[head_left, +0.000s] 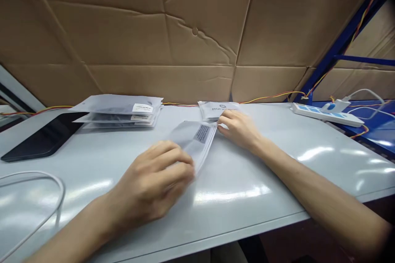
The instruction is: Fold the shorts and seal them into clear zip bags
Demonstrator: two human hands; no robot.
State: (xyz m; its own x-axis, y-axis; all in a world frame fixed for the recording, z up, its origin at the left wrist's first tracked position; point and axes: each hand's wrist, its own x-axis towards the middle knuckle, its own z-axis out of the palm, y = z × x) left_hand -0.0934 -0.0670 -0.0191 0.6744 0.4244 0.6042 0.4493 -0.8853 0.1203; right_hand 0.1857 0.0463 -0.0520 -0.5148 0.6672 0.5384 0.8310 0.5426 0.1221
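Note:
Between my hands is a thin stack of frosted plastic bags (193, 137), tilted, with a block of small dark print near its far corner. My left hand (159, 178), slightly blurred, is closed at the stack's near edge, its fingers curled and the thumb hidden. At the far right corner, my right hand (239, 128) pinches the bags between thumb and fingers. Just behind that hand lies another frosted bag (212, 111) with dark lettering that begins "ROCK". The hand covers part of this lettering.
Several filled frosted bags (117, 104) with white barcode labels are piled at back left. A black tablet-like slab (43, 137) lies beside them. A white cable (58, 191) loops at front left. A power strip (327, 115) sits at back right, before a cardboard wall (138, 41).

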